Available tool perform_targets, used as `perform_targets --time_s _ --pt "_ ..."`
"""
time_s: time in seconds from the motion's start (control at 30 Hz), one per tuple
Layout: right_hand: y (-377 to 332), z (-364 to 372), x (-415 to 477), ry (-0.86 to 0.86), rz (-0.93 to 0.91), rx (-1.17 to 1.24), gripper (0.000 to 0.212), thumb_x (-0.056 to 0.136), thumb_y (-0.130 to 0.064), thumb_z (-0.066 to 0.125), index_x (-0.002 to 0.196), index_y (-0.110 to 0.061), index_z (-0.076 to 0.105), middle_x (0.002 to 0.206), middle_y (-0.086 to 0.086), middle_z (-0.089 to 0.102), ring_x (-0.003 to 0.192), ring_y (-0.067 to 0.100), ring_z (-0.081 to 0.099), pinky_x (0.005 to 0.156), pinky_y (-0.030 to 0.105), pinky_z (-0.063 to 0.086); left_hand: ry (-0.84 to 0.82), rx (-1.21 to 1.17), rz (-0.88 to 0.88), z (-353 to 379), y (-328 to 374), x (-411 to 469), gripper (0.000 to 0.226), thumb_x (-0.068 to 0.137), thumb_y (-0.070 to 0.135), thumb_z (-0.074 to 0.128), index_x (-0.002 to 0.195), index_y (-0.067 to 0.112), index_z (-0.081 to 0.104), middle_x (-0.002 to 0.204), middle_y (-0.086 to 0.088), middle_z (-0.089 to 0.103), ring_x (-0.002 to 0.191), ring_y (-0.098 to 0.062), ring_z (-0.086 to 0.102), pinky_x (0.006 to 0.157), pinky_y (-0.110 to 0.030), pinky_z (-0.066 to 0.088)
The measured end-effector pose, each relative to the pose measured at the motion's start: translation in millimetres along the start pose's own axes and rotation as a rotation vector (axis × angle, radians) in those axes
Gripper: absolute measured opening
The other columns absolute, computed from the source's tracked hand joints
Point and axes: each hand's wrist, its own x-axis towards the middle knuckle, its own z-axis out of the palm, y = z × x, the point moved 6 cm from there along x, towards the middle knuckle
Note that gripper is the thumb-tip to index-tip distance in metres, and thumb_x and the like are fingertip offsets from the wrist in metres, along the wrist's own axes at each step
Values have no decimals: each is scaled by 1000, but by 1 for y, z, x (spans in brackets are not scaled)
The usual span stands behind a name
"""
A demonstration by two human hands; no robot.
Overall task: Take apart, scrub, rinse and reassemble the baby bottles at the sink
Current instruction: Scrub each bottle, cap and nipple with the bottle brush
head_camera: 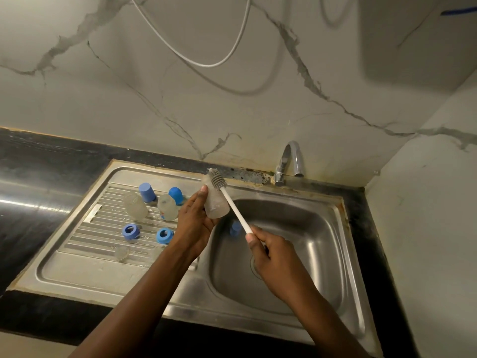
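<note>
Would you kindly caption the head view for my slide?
Left hand holds a bottle at the sink; right hand holds a brush against it.

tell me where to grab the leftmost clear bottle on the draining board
Probably round the wide body of the bottle, below its threaded neck, coming from above and the left: it seems to stand mouth up, its left side is free, and a second bottle and blue cap crowd its right.
</note>
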Motion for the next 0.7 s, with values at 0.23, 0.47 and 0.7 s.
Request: perform_targets --time_s 0.23,0.47,0.7 --pt "-7 -4 4 -19 -27 9 36 110 -50 46 139 -41 65 61 -11 54 55 6 51 56 31 42 35 -26 -11 -2 2 -1 45 106 34 58 143 9 55 134 -20 70 119 -33 72 94 -48 63" --pt "8 -3 -34 -15 -44 -10 29 111 -45 47 132 -44 67 61 -8 45 54 7 46 56 26 37 12 -86 -28 -10 16 3 27 108 34 55 129 16 57 107 -12 81 98 -29 80 68 -34 65" --pt "11 -6 -26 -8 -17 11 28 110 -48 46 130 -45 66 64 -2 52 54 6 47 57 36 44 4 -118 -84 4 -4 -7 74 88 42 68 152 13 46 142 -21 64 127 -38 67 93 -50 62"
